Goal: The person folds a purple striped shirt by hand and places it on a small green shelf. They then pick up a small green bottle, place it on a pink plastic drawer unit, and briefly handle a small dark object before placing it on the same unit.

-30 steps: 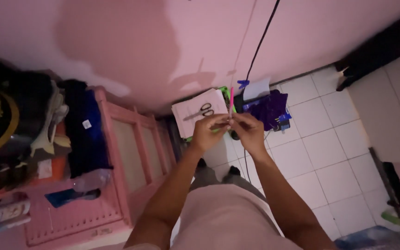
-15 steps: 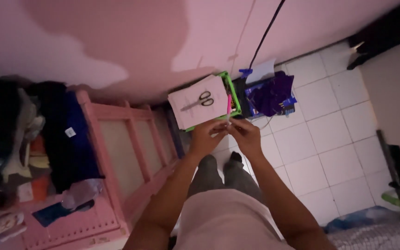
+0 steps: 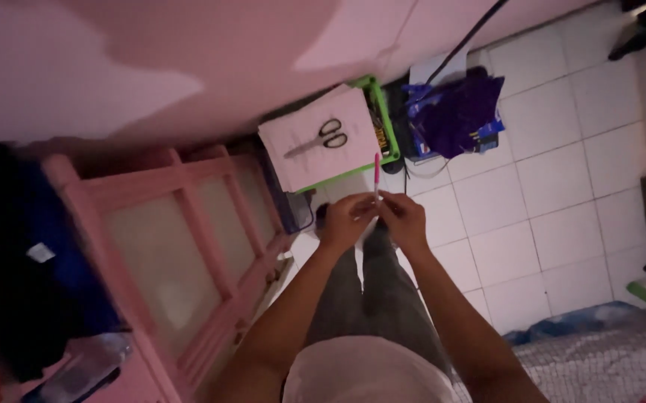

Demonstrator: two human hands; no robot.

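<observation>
Flooring of white square tiles [image 3: 562, 160] is running up to a pink wall [image 3: 151, 52] along the top of the view, with light poor throughout. Standing at the left is a pink cabinet [image 3: 181, 246] with pale panels, and a black cable [image 3: 472, 33] is hanging down the wall. A green tray [image 3: 380, 101] is sitting on the floor against the wall, carrying a stack of white paper [image 3: 312, 153] with scissors [image 3: 317, 139] lying on top. Just beside it to the right, purple cloth [image 3: 461, 112] is spilling out of what appears to be a blue box, though its outline is hard to make out. The person is standing over the tiles, holding both hands together in front of the body. The left hand [image 3: 347, 220] and the right hand [image 3: 405, 220] are touching, fingertips of each pinching the lower end of a thin pink pen [image 3: 376, 173], which is pointing upright above them.
</observation>
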